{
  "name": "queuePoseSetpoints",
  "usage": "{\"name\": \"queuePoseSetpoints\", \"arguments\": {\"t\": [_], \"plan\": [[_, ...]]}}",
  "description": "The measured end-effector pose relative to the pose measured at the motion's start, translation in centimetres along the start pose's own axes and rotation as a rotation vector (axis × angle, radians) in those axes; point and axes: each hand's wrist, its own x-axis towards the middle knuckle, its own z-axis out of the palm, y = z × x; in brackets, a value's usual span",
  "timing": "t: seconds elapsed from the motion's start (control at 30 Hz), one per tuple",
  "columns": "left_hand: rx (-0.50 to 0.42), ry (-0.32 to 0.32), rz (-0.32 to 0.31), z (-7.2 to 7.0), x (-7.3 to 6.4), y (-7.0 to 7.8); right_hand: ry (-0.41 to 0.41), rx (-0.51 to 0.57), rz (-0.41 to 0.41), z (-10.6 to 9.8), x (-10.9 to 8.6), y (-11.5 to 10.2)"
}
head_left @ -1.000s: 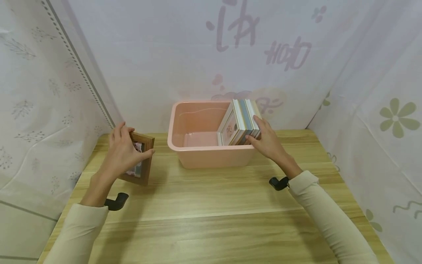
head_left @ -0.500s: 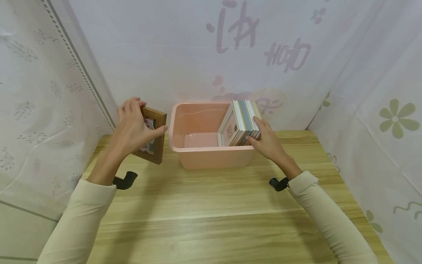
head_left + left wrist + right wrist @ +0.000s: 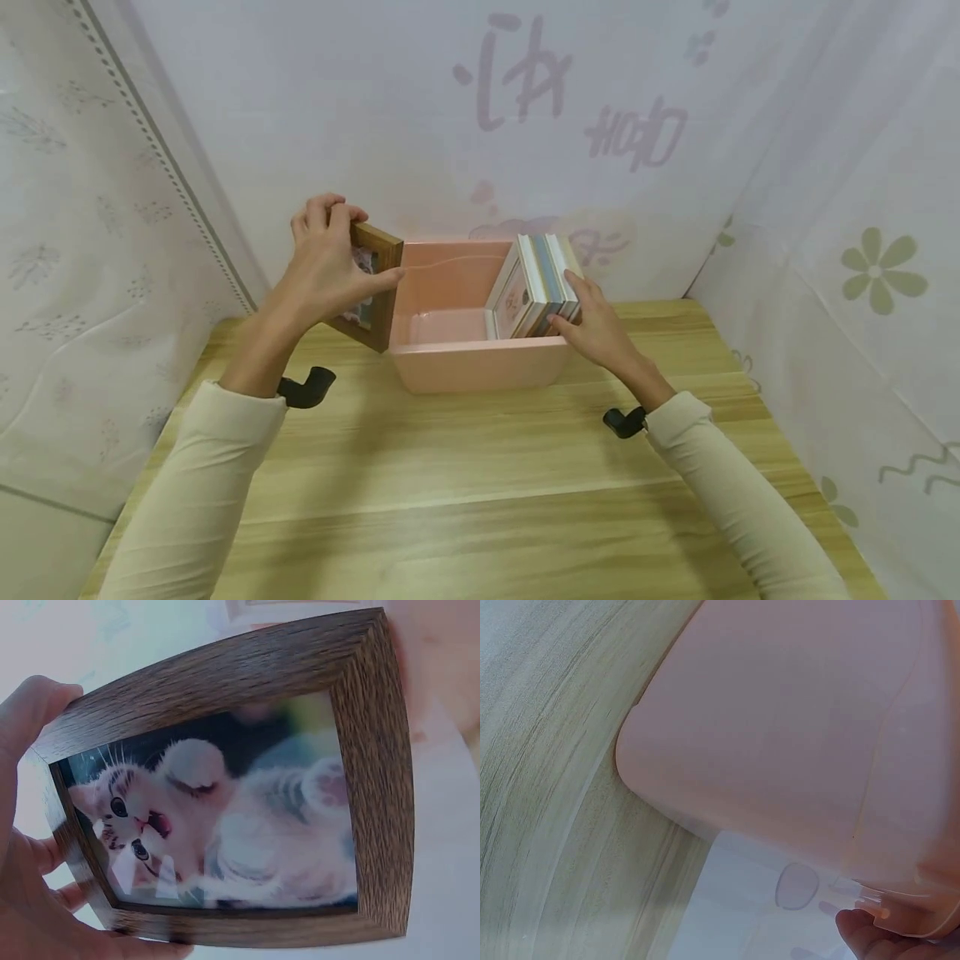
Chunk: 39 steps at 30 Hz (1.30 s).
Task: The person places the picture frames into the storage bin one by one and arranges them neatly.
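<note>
My left hand (image 3: 321, 271) grips a brown wooden picture frame (image 3: 387, 287), thumb on the near edge and fingers over the far one. The frame stands upright in the air at the left rim of a pink plastic bin (image 3: 480, 368). Close up in the left wrist view, the wooden frame (image 3: 379, 780) surrounds a photo of a kitten (image 3: 180, 832). Inside the bin's right half, several white, blue and tan picture frames (image 3: 542, 279) lean together. My right hand (image 3: 600, 329) holds their right side, thumb at the front edge. In the right wrist view, fingers (image 3: 862, 937) show by the bin's rim.
The bin stands at the back of a wood-grain table (image 3: 450, 500), against a printed pale curtain (image 3: 337, 108). The bin's floor (image 3: 450, 325) shows left of the leaning frames. A black wrist mount (image 3: 307, 387) juts from each sleeve.
My left hand has lifted the wooden picture frame and carried it right, up to the bin's left rim. My right hand stays at the leaning frames. The head view has shifted slightly.
</note>
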Motion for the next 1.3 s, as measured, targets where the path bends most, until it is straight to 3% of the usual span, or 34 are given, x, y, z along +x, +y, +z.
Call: {"name": "queuePoseSetpoints", "arguments": {"t": [0.27, 0.57, 1.0, 1.17, 1.3], "plan": [[0.019, -0.011, 0.064, 0.2, 1.7, 2.1, -0.008, 0.011, 0.008, -0.1, 0.0, -0.2], [0.025, -0.043, 0.078, 1.2, 3.8, 3.7, -0.005, -0.007, 0.012, -0.2, 0.1, 0.0], [-0.012, -0.164, 0.172, 3.2, 6.3, 3.9, -0.01, -0.012, 0.015, -0.3, 0.3, -0.1], [-0.041, -0.24, 0.191, 4.5, 6.4, 3.5, -0.02, -0.01, 0.016, 0.0, 0.1, -0.1], [-0.037, -0.262, 0.21, 5.7, 6.7, 3.3, -0.004, 0.0, 0.017, 0.0, 0.0, -0.1]]}}
